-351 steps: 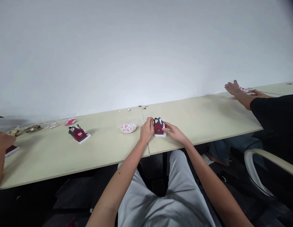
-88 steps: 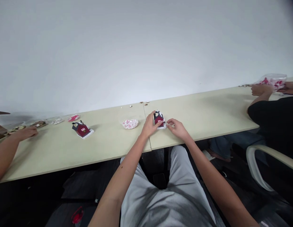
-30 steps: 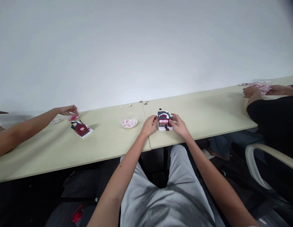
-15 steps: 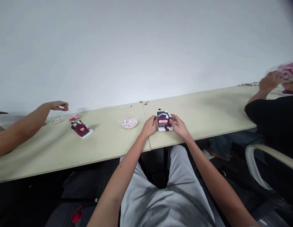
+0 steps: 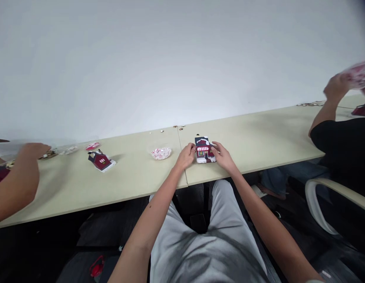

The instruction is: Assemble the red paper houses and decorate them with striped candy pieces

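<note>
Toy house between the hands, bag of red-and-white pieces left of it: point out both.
Toy house [image 5: 202, 154]: head view, on its front wall.
Bag of red-and-white pieces [image 5: 161, 154]: head view, on its filled middle.

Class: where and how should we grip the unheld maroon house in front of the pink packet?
Probably by the body of the maroon house, from the near side: its flat wall faces us, while the peaked roof looks narrow and uneven.
</note>
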Demonstrator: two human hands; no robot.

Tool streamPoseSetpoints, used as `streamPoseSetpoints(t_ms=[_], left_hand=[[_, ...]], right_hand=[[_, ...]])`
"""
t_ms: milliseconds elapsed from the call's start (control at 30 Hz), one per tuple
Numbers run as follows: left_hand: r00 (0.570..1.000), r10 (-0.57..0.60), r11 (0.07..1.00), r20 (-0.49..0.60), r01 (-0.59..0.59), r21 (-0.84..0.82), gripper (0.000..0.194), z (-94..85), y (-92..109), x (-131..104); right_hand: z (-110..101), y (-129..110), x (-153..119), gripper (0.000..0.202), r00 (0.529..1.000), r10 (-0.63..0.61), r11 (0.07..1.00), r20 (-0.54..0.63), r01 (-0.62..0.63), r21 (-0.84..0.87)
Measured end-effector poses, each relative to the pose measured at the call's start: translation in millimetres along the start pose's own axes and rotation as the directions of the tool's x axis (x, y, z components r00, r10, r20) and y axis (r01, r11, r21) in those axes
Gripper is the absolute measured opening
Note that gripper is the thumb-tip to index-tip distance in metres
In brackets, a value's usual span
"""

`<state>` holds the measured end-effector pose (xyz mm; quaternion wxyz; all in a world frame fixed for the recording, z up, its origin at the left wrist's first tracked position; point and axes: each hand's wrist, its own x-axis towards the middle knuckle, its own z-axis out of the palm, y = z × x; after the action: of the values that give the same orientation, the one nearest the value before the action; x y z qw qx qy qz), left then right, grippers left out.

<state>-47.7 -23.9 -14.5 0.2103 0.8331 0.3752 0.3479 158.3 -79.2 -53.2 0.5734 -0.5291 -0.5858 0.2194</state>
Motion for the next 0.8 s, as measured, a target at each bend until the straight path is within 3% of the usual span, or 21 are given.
streamPoseSetpoints(t_ms=[300, 467, 800], left_hand=[[1.000, -0.006, 1.000, -0.013, 0.005, -0.019, 0.031, -0.3, 0.6, -0.3], [0.999, 0.036, 0.999, -0.031, -0.036, -0.007, 0.029, 1.0, -2.1, 0.8], [0.994, 0.102, 0.993, -0.038, -0.100, 0.068, 0.029, 2.7, -4.5, 1.9]], right_hand=[[1.0, 2.3, 1.8, 0.051, 0.998, 0.058, 0.998, 0.000, -0.058, -0.010], [0.5, 0.9, 2.9, 0.041, 0.999, 0.029, 0.999, 0.037, -0.029, -0.020], [1.2, 2.9, 2.9, 0.040, 0.999, 0.004, 0.998, 0.032, -0.002, -0.063]])
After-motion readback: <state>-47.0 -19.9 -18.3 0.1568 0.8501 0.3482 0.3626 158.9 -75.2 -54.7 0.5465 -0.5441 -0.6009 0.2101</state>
